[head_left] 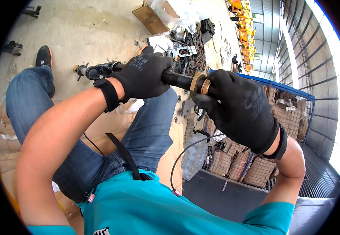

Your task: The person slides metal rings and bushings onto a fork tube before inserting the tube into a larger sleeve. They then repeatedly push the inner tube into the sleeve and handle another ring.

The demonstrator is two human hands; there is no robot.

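Both my hands wear black gloves and hold one long black metal rod (177, 80) level in front of me, above my knees. My left hand (144, 74) wraps round its middle. Beyond that hand, the rod's left part ends in a black jointed fitting (99, 71) with a brass-coloured tip. Two brass-coloured hex nuts (197, 84) sit around the rod towards its right. Just past them, my right hand (246, 107) is closed round the right end, its fingers against the outer nut. That end is hidden inside the glove.
A pile of dark metal parts (185, 55) lies on the floor ahead, beside a cardboard box (150, 19) and clear plastic wrapping (177, 11). To the right stands a blue-framed mesh cage (252, 164) with packages inside. Yellow machines (247, 35) line up farther off. Flattened cardboard (107, 129) lies below me.
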